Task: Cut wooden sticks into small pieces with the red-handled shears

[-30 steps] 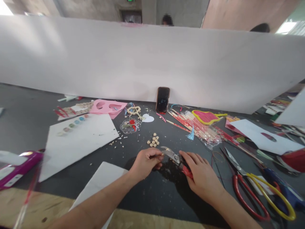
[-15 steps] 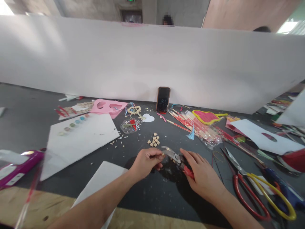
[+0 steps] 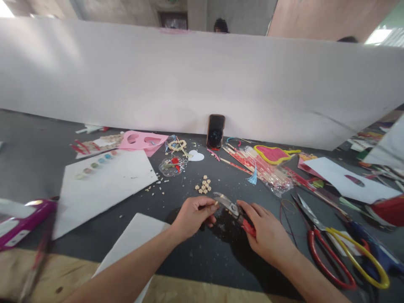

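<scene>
Red-handled metal cutters with a short curved blade (image 3: 233, 208) lie under the right hand (image 3: 268, 229), right of the lower centre of the frame; that hand is curled round the red grip, its fingers bent, and the blade points up and left toward the left hand (image 3: 194, 216); the left hand is closed to a narrow pinch, thumb against finger, holding a small pale, wood-coloured piece (image 3: 216, 203) at its fingertips; this piece sits just beside the metal blade, though whether they touch I cannot tell.

Pale, flower-shaped beads (image 3: 203, 185) lie in a little heap at the centre of the frame, just above the left hand and apart from it, on the dark grey table (image 3: 195, 261); above the heap is a white paper heart (image 3: 196, 155), and beyond it a dark phone in a brown-edged case (image 3: 216, 131) leans upright against a white panel (image 3: 142, 84); right of centre lies a clear-wrapped bundle of red and cream sticks (image 3: 273, 179); at lower right, well apart from the cutters, rest large metal scissors with red and yellow loops (image 3: 330, 271).
</scene>
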The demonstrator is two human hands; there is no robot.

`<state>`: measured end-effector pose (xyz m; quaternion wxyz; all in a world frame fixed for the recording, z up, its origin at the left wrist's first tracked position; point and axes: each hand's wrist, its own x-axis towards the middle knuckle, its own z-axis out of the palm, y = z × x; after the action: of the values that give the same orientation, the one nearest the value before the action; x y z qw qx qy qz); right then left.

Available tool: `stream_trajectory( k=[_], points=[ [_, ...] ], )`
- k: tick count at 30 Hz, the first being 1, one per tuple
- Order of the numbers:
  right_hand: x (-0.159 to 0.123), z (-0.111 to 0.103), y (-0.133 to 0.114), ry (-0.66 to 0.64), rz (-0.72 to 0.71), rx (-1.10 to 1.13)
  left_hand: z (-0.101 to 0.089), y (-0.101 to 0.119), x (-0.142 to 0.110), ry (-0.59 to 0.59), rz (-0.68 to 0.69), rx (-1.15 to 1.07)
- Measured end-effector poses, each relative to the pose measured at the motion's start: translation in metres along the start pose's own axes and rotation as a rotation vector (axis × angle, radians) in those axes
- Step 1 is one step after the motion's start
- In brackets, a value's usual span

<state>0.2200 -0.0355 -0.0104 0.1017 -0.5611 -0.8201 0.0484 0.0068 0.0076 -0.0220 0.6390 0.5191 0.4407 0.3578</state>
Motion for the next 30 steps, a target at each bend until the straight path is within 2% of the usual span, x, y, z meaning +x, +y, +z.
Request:
stream_trajectory(
  k=[6,14,22,30],
  points=[
    [0.0011,0.0004,-0.0033,-0.011,0.028,0.001,0.0022,-0.0014,-0.0008,-0.001,0.02,-0.023],
    [0.0017,0.0015,-0.0011,0.046,0.004,-0.006,0.0045,-0.0024,0.0016,0.048,0.015,-0.07],
    [0.0032,0.0034,0.0027,0.133,0.095,0.074,0.0025,-0.0036,0.0044,0.053,0.006,0.007],
    [0.0022,-0.0013,0.0001,0.046,-0.028,-0.003,0.0033,-0.006,0.0048,0.06,0.01,0.004]
  ],
)
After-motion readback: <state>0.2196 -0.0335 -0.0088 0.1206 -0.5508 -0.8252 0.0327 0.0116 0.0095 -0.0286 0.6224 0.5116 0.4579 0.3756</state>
